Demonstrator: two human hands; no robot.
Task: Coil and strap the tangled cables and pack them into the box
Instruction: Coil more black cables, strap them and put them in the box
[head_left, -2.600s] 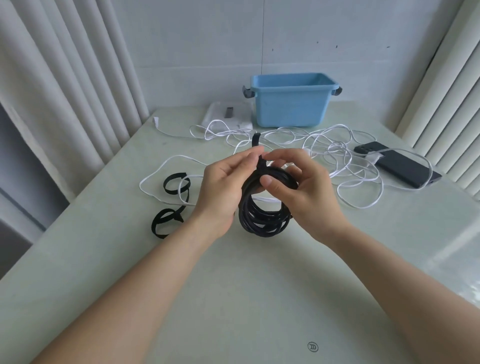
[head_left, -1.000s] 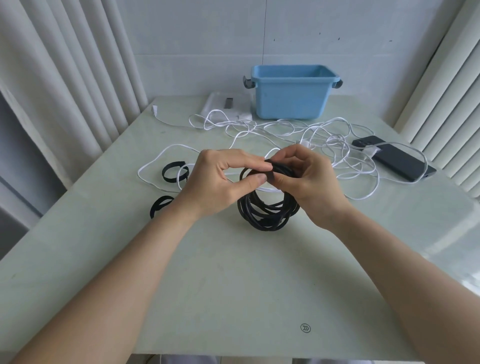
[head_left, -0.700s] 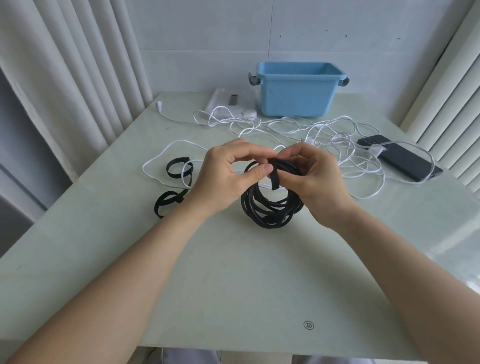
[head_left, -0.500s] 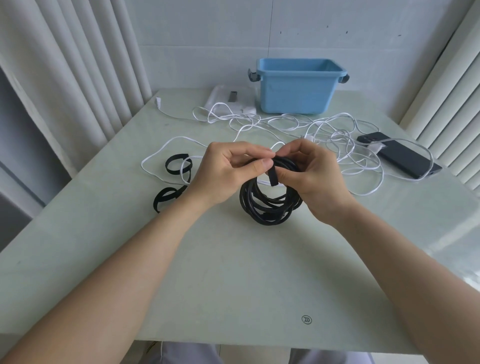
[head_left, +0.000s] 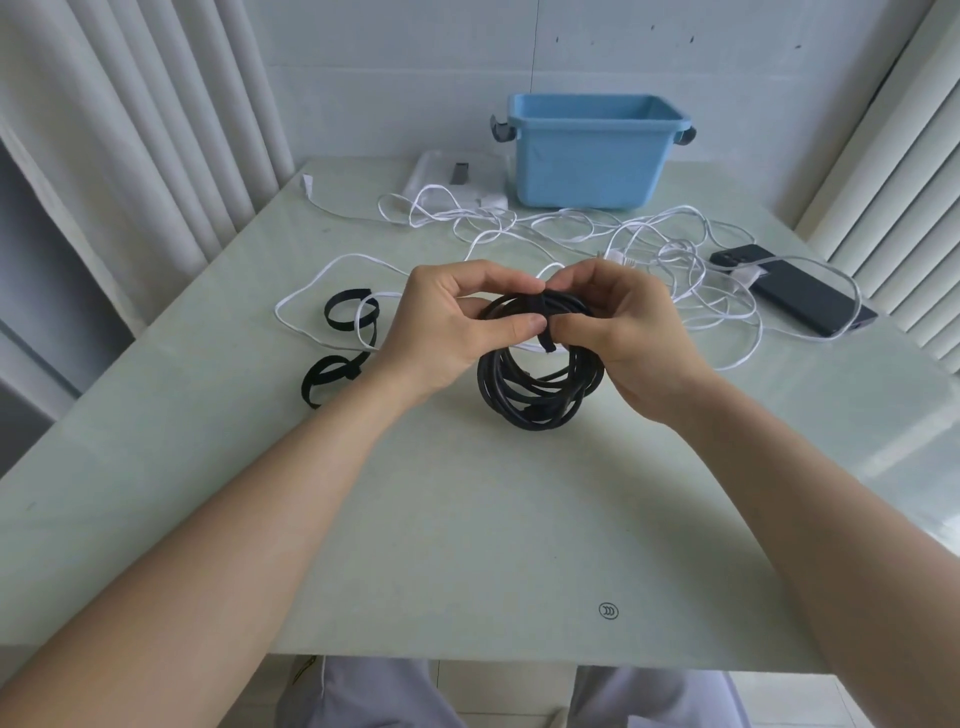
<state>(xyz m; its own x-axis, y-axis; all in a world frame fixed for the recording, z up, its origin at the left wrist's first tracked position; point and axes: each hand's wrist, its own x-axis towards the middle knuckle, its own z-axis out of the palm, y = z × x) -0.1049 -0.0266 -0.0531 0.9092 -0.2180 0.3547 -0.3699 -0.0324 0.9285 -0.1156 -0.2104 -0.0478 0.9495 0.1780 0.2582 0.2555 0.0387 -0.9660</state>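
Pale green table (head_left: 467, 519) shoved into a corner, white curtains either side, and just the one head view to go on. Both hands are curled up at the top of the black cable coil (head_left: 540, 395). The left hand (head_left: 447, 322) pinches the bundle, and the right hand (head_left: 623, 332) pinches the black strap (head_left: 545, 335) wrapped over it, short tail poking down. Can't tell if the coil's bottom touches the table. The blue box (head_left: 587, 156) sits at the far edge, well apart. White cables (head_left: 675, 260) sprawl between the hands and the box, and two spare straps (head_left: 348, 312) lie to the left. What I'd worry about is that the loops look uneven, so if the strap isn't closed tight, one could slip free and the coil would spring open. A white cable running just behind the hands could also snag and get dragged along.
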